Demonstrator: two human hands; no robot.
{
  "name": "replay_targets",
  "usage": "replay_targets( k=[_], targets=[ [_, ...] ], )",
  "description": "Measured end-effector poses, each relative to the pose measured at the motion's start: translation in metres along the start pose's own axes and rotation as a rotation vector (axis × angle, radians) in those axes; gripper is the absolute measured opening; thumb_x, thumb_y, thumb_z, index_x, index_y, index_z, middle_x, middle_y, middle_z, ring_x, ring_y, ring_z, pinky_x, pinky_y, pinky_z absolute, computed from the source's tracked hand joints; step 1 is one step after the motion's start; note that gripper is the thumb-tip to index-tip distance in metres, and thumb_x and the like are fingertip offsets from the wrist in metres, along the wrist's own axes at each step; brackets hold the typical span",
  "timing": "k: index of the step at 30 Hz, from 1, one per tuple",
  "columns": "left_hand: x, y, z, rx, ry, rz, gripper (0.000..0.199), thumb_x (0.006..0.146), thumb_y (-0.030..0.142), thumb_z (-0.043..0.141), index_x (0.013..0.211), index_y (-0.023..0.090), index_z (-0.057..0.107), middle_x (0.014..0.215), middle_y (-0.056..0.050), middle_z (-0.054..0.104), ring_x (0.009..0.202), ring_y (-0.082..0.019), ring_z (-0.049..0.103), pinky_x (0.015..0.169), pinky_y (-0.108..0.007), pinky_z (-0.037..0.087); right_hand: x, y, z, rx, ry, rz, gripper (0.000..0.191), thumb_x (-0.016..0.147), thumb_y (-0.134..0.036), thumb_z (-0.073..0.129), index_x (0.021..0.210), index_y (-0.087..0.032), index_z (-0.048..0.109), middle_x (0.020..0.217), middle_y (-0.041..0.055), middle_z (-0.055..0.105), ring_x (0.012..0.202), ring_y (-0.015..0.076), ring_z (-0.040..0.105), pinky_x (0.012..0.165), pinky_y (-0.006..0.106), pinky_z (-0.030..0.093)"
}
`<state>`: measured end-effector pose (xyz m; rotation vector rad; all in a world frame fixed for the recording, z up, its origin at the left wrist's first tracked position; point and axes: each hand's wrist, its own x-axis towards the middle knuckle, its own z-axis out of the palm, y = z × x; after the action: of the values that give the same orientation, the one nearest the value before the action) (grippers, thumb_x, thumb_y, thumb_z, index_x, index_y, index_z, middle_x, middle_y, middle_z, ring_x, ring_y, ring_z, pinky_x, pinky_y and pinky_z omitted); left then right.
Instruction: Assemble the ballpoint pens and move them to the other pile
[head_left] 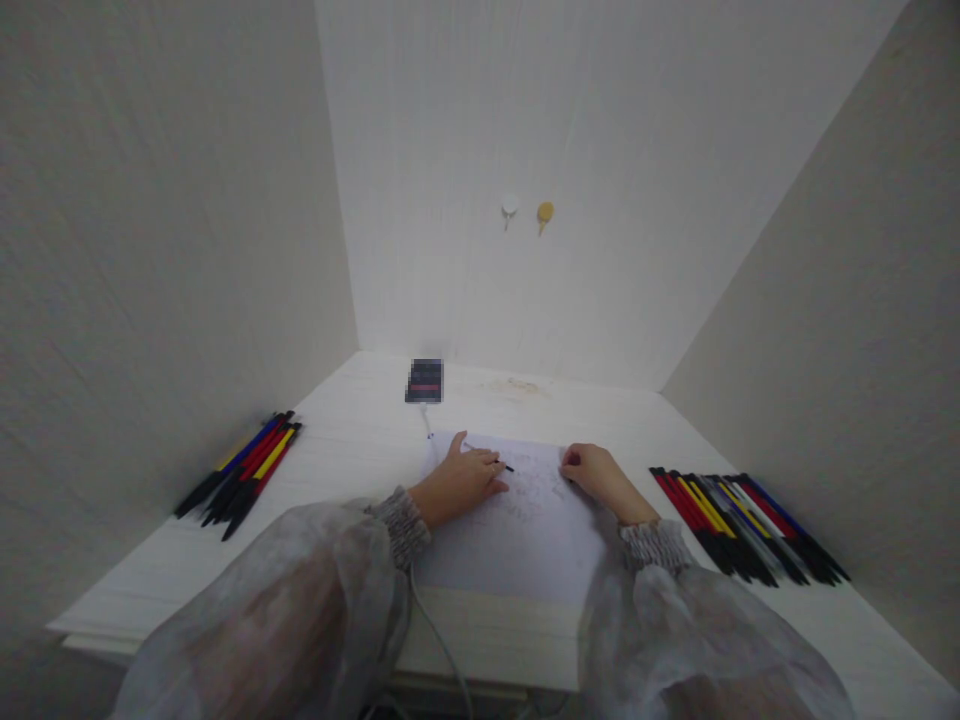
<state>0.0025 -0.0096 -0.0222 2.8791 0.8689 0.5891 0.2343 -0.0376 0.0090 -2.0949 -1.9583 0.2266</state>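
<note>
A white sheet of paper [502, 560] with faint drawn marks lies on the white table. My left hand [466, 482] rests flat on its left part, thumb apart and fingers spread. A thin pen-like stick with a dark end [510, 468] shows beside and partly under those fingers; whether they grip it I cannot tell. At the sheet's upper right edge is my right hand [600, 475], its fingers closed in a pinch close to the paper. What sits in that pinch, if anything, is too small to make out.
Several black, red, yellow and blue pens [255, 465] lie at the left, and another row of pens [742, 525] at the right. A blurred dark device [425, 381] stands behind, joined to a white cable [442, 640]. Two hooks [545, 212] hang on the back wall.
</note>
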Motion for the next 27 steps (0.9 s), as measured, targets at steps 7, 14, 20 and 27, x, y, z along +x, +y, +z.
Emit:
replay_targets(
  k=[7, 14, 20, 27],
  targets=[
    [-0.001, 0.008, -0.005, -0.093, -0.075, 0.177, 0.03, 0.084, 0.035, 0.033, 0.108, 0.026, 0.049, 0.116, -0.006, 0.052, 0.108, -0.017, 0.045, 0.099, -0.047, 0.002, -0.005, -0.016, 0.002, 0.027, 0.082, -0.145, 0.019, 0.073, -0.024, 0.047, 0.076, -0.014, 0.063, 0.071, 0.0062, 0.062, 0.065, 0.014, 0.053, 0.061, 0.023, 0.035],
    [0.001, -0.013, -0.007, -0.044, 0.113, -0.125, 0.03, 0.08, 0.032, 0.042, 0.107, 0.021, 0.049, 0.113, -0.01, 0.054, 0.106, -0.02, 0.046, 0.098, -0.048, 0.004, -0.018, -0.051, 0.017, 0.115, -0.094, -0.402, 0.018, 0.073, -0.026, 0.049, 0.082, -0.017, 0.062, 0.071, 0.0029, 0.061, 0.063, 0.0122, 0.052, 0.059, 0.021, 0.035],
    [0.0, -0.026, -0.003, -0.13, 0.072, -0.249, 0.028, 0.079, 0.04, 0.039, 0.084, 0.02, 0.058, 0.098, -0.008, 0.061, 0.097, -0.021, 0.051, 0.096, -0.051, -0.001, -0.021, -0.055, 0.024, -0.015, -0.082, -0.304, 0.018, 0.073, -0.02, 0.047, 0.086, -0.017, 0.059, 0.075, 0.0053, 0.062, 0.067, 0.0139, 0.054, 0.061, 0.022, 0.035],
    [0.001, -0.014, -0.008, -0.286, 0.046, -0.069, 0.028, 0.078, 0.042, 0.04, 0.083, 0.023, 0.059, 0.099, -0.005, 0.062, 0.096, -0.019, 0.053, 0.098, -0.049, 0.001, -0.021, -0.05, 0.022, 0.011, -0.107, -0.239, 0.021, 0.071, -0.019, 0.049, 0.091, -0.017, 0.056, 0.074, 0.0053, 0.063, 0.066, 0.0141, 0.056, 0.058, 0.022, 0.035]
  ],
)
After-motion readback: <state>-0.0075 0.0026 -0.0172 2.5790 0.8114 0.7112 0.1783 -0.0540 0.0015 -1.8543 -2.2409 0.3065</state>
